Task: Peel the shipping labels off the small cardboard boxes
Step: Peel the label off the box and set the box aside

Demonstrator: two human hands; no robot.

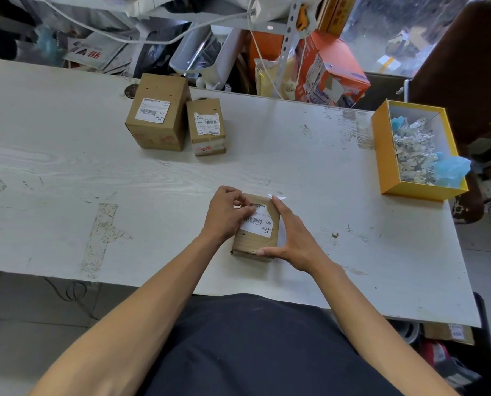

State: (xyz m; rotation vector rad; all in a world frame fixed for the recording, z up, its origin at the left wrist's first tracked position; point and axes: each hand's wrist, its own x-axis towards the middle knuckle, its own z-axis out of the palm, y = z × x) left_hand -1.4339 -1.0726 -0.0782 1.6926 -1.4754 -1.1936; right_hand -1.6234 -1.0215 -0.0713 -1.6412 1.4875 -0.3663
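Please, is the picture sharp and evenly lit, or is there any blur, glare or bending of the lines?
Head view: soft, even daylight, no hard shadows; table edges bow from the wide-angle lens; label print on the held box is readable but soft; left hand fingertips slightly blurred.

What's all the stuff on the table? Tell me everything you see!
cardboard boxes: three, brown; one near box under the hands, a big one and a small one side by side farther back
shipping labels: three, white; one on each box, the near label partly peeled
yellow box: one, at the right edge, holding crumpled paper scraps
table: one, white, scuffed
clutter: many bags and cartons behind the table
left hand: picking at the near label
right hand: steadying the near box
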